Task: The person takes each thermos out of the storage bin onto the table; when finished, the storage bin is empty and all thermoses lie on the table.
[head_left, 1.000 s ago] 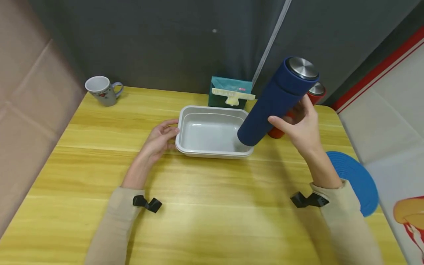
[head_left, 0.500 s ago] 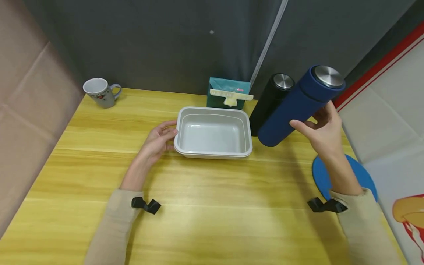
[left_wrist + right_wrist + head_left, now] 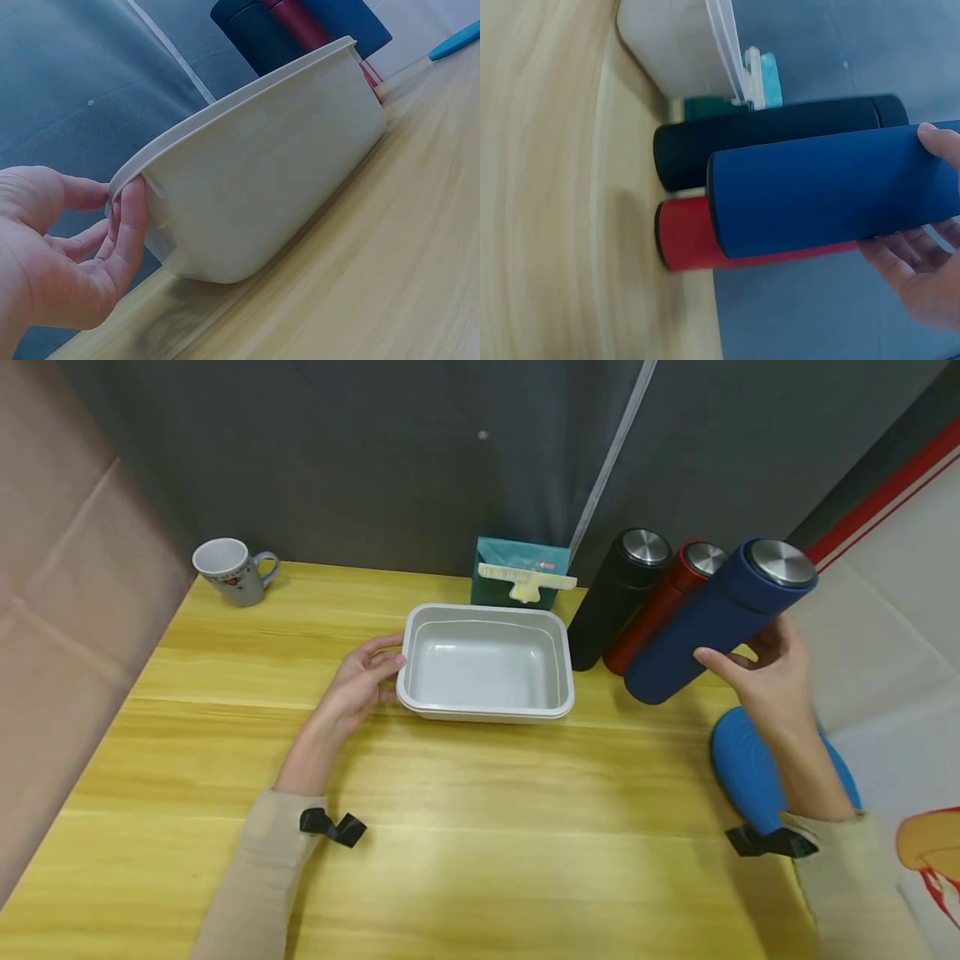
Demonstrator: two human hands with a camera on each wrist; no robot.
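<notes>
My right hand (image 3: 776, 681) grips a blue thermos bottle (image 3: 712, 631) with a steel lid, thumb on one side and fingers on the other. In the right wrist view this blue bottle hangs off the table, its base in front of the red thermos bottle (image 3: 690, 232) and beside the black thermos bottle (image 3: 705, 150). Both of these stand at the back, right of a light grey plastic food tub (image 3: 487, 664). My left hand (image 3: 363, 681) holds the tub's left end, thumb and fingers at the rim (image 3: 142, 161). The inside of the tub shows bare.
A teal bag (image 3: 517, 560) closed with a cream clip (image 3: 525, 578) stands behind the tub. A patterned mug (image 3: 236, 572) sits at the back left. Under my right forearm lies a blue round mat (image 3: 750, 768). A dark curtain (image 3: 337, 460) borders the table's back edge.
My right hand has carried the blue bottle from over the tub's right end rightward, past the black bottle to in front of the red one. My left hand has stayed at the tub.
</notes>
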